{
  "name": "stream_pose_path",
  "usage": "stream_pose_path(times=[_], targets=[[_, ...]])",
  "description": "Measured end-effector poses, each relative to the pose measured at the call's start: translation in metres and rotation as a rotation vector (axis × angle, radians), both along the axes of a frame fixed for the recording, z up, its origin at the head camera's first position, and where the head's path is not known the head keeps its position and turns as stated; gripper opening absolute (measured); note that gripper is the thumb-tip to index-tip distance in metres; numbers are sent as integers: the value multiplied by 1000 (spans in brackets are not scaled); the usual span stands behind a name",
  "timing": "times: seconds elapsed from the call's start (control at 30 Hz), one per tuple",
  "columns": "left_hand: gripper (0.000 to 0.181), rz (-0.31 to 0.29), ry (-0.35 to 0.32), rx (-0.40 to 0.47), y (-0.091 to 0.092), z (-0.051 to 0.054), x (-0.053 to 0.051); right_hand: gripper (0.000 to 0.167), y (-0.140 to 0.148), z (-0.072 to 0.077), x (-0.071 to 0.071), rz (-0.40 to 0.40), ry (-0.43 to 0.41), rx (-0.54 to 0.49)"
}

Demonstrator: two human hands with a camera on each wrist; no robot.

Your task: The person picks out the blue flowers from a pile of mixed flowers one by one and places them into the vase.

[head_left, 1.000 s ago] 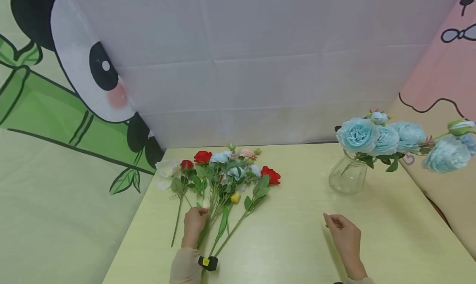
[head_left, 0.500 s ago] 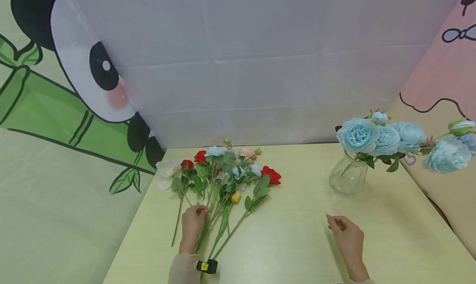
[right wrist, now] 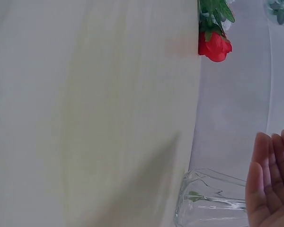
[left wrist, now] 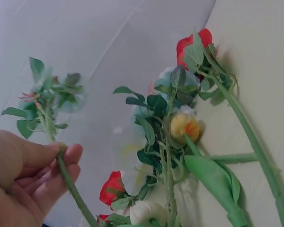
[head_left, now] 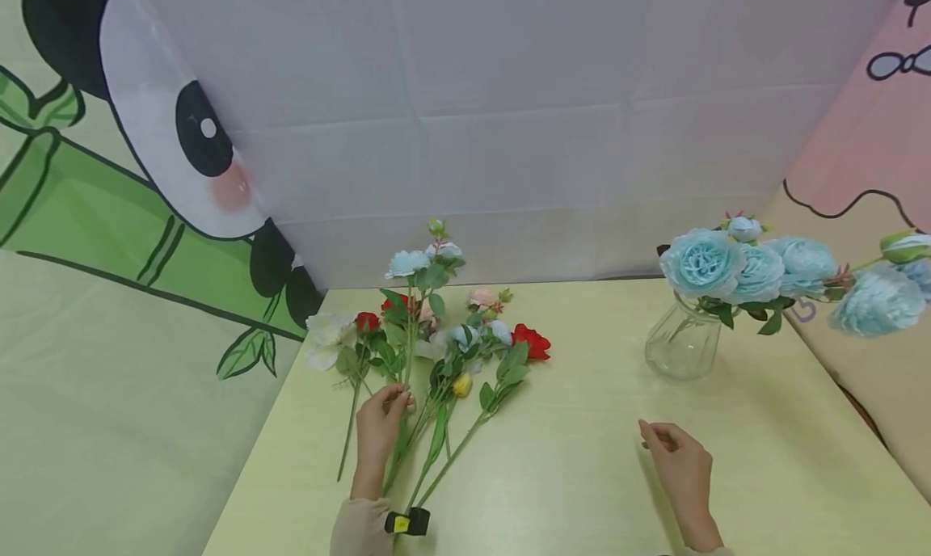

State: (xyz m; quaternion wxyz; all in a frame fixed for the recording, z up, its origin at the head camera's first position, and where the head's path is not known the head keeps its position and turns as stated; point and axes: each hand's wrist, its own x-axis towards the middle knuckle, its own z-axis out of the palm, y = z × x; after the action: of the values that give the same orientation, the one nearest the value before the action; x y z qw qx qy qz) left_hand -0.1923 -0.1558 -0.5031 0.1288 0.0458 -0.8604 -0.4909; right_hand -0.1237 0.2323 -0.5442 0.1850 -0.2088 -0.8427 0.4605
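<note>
In the head view my left hand (head_left: 378, 428) pinches the green stem of a light blue artificial flower (head_left: 407, 263), its blooms standing above the flower pile. The left wrist view shows thumb and fingertips around that stem (left wrist: 72, 184). Below and beside it lie red roses (head_left: 530, 343), a yellow tulip (head_left: 461, 385), a white flower (head_left: 329, 338) and other blue blooms (head_left: 465, 338). My right hand (head_left: 680, 465) hovers over the table's right part, fingers loosely bent, holding nothing. Nearest to it stands a clear glass vase (head_left: 680, 352) bearing large blue flowers (head_left: 701, 263) that lean right.
The pale table (head_left: 567, 459) ends at a white cloth backdrop (head_left: 524, 160) behind the flowers. The vase's blooms reach past the table's right edge. A black-and-yellow device (head_left: 407, 522) sits at my left wrist.
My left hand has lifted the light blue flower out of the pile, and its blooms now stand higher against the backdrop. The right hand has shifted slightly right.
</note>
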Motion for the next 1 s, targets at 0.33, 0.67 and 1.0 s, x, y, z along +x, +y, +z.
stream_pose_path(times=[0.33,0.67,1.0], targets=[[21,-23,185,264,14,9,4,18,-1,1,0,7,1,11],[18,-189,306,518,27,9,9,17,-3,3,0,23,10,-13],[21,-260,432,522,36,7,12,19,-3,3,1,29,12,-13]])
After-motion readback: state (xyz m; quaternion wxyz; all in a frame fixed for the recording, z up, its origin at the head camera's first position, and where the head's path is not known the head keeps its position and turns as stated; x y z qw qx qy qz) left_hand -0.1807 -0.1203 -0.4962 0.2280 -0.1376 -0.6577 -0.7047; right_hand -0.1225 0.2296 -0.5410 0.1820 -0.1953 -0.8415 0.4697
